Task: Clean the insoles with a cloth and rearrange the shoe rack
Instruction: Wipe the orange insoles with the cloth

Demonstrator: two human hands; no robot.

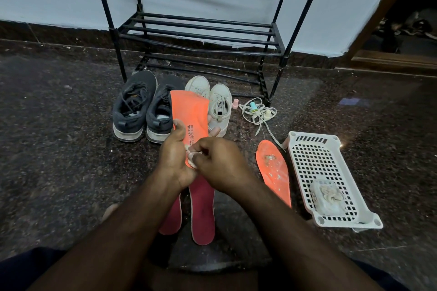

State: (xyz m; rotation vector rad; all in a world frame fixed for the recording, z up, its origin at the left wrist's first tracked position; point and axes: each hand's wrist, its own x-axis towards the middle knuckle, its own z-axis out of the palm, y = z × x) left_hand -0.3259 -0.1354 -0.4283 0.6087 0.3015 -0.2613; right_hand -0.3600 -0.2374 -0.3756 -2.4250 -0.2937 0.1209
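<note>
We take the black shoe rack (201, 28), standing against the wall, as the reference landmark. Our left hand (173, 156) grips an orange insole (189, 113) in front of the rack, thumb on the printed face and fingertips (214, 130) curled round its right edge, so that the insole stands nearly upright above the floor. Our right hand (217, 160) is closed round a small whitish cloth (192, 154), pinching it against the lower part of that insole.

Directly in front of the rack's lowest shelf, a pair of dark grey shoes (144, 108) stands on the floor, heels toward us. Just to their right stands a pair of white shoes (212, 99), partly hidden behind the held insole. Farther right, near the rack's front right leg, lies a tangle of pale laces (259, 113) with several small bottles (253, 107) among them.

Nearer to us than the shoes, a second orange insole (274, 170) lies flat on the floor with pale debris on its surface. Touching its right side is a white perforated basket (331, 177) containing a clear bag of pale material (327, 196). Two red insoles (202, 212) lie side by side below our hands, farthest from the rack.
</note>
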